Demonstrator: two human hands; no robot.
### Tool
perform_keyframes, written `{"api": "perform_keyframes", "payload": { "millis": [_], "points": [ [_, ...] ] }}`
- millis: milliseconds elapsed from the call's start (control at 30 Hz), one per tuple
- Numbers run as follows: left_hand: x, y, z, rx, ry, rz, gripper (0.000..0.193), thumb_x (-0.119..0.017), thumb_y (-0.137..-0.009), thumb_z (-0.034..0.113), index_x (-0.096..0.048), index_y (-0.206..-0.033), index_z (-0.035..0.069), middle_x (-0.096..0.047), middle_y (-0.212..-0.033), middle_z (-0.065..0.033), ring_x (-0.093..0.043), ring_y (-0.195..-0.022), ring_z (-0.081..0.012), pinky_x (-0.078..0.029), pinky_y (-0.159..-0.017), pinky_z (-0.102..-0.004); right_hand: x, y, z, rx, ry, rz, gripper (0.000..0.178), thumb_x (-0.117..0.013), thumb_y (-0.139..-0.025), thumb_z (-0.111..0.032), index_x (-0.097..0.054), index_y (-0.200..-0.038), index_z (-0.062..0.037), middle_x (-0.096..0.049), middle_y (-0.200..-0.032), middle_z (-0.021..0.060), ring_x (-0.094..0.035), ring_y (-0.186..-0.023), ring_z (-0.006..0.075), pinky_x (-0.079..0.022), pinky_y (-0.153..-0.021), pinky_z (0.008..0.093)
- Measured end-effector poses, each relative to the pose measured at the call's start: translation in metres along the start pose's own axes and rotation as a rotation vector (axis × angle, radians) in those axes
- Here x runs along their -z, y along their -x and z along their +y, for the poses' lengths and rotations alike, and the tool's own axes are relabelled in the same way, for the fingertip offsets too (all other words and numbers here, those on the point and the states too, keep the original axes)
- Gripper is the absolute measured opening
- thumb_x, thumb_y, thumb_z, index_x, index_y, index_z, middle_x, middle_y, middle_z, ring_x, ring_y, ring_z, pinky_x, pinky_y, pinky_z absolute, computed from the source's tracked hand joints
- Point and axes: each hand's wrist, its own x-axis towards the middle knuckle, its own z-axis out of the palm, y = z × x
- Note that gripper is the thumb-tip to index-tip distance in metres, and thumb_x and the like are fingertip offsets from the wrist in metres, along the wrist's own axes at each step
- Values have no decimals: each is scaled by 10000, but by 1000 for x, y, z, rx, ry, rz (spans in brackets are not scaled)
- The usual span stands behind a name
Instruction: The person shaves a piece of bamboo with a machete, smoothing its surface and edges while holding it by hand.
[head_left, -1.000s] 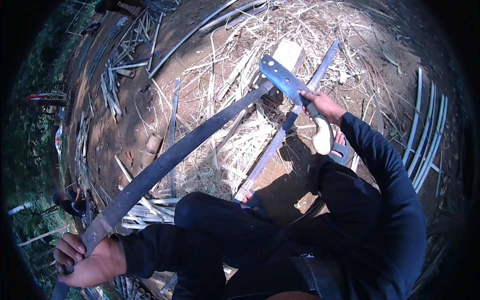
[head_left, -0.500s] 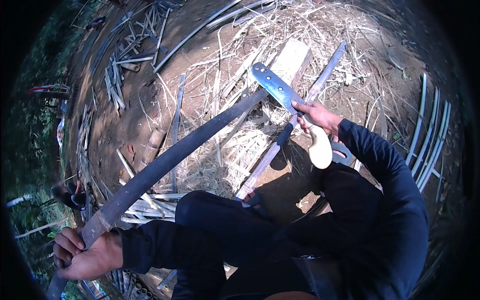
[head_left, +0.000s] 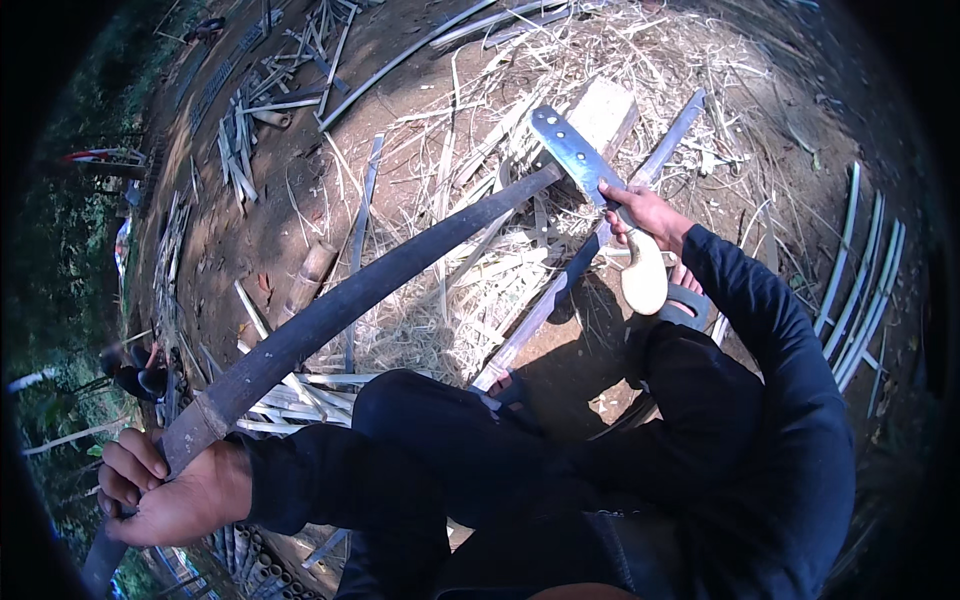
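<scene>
My left hand [head_left: 178,490] is closed around the near end of a long dark bamboo strip [head_left: 350,297], which slants up across the view to the right. In my right hand [head_left: 650,218] is a broad machete [head_left: 575,148] with holes along its blade and a pale, curved wooden handle [head_left: 643,275]. My right fingers wrap where the blade meets the handle. The blade lies at the strip's far end; whether it bites into it I cannot tell. Just beyond the blade is a pale squared wooden block [head_left: 612,112].
A long greyish slat [head_left: 672,140] slants along the ground beneath my right hand. Shavings [head_left: 420,330] cover the ground ahead. A cut bamboo piece [head_left: 312,276] lies left of them, pale strips [head_left: 865,290] at the right, and a person [head_left: 140,372] is at the far left.
My right hand and the machete have shifted slightly away from me and to the right, and the strip's far end has moved with them. The whole view has shifted a little too.
</scene>
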Motion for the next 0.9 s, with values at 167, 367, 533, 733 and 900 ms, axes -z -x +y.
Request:
{"api": "perform_keyframes", "payload": {
  "millis": [167,367,533,733,900],
  "points": [
    [13,-9,1,-46,-135,58,280,-502,-967,305,-424,-800,94,-363,-676,-1,-315,-533,-127,-255,-460,-264,-23,32,18,-52,28,-191,365,-618,-979,-386,-556,-835,-56,-552,-620,26,-509,-440,120,-460,-395,279],
    [12,-10,-7,-78,-226,209,326,-429,-1001,289,-343,-755,95,-337,-678,-21,-290,-541,-140,-252,-469,-284,10,8,19,-58,-68,61,310,-613,-986,-344,-547,-912,-50,-557,-642,21,-518,-463,115,-470,-407,284],
    [11,-7,1,-87,-362,227,317,-403,-1020,281,-326,-773,98,-316,-689,-24,-304,-571,-153,-271,-495,-293,-12,24,28,-24,-28,-100,300,-611,-988,-319,-543,-868,-53,-553,-647,17,-520,-456,114,-466,-392,283],
    [17,-8,-4,-75,-383,245,305,-390,-1021,262,-326,-778,90,-317,-692,-26,-304,-574,-163,-283,-500,-305,-15,29,31,-83,-102,-156,307,-601,-994,-340,-550,-872,-63,-549,-644,14,-528,-503,105,-475,-425,267],
    [-17,2,-15,-154,-462,391,253,-385,-985,196,-310,-770,87,-288,-674,-29,-276,-547,-162,-258,-464,-305,-11,22,19,24,76,-120,362,-629,-978,-348,-536,-793,-51,-541,-597,13,-515,-442,119,-453,-399,284]
  ]
}}
